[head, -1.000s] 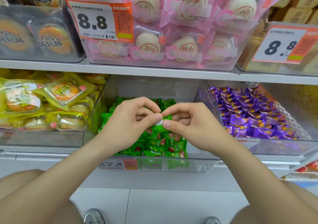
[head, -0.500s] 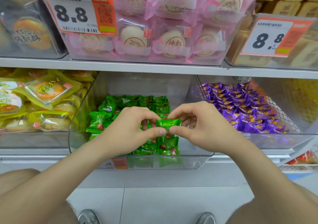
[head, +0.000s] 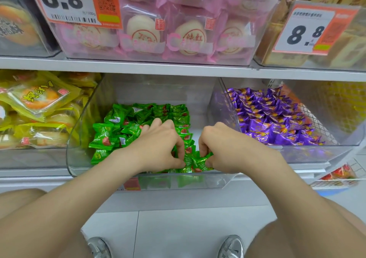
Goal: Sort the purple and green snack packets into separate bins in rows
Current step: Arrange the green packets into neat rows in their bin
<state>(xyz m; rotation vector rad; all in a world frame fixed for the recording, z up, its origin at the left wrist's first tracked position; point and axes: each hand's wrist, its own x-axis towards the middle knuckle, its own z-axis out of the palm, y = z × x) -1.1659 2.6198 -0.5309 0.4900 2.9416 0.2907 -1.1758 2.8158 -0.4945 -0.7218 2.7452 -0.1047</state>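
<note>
So the big grey shelf ran across the whole view, with pink bun packs in a tub on top of it behind an 8.8 price tag. Underneath sat three clear tubs side by side. The left one was stuffed with yellow packs. The middle bin held the green packets, lined up in rows down the right part of the pile and kinda jumbled on the left side. The right bin held the purple packets, packed in rows too, so the two colours were fully apart. The person had both arms reaching into the middle bin. The left hand and right hand were low at the front of it, knuckles up. Each grip was clamped, thumb and fingertips, on an end of the front packet, a green one sitting right at the near end of the rows, just behind the bin's front wall.
</note>
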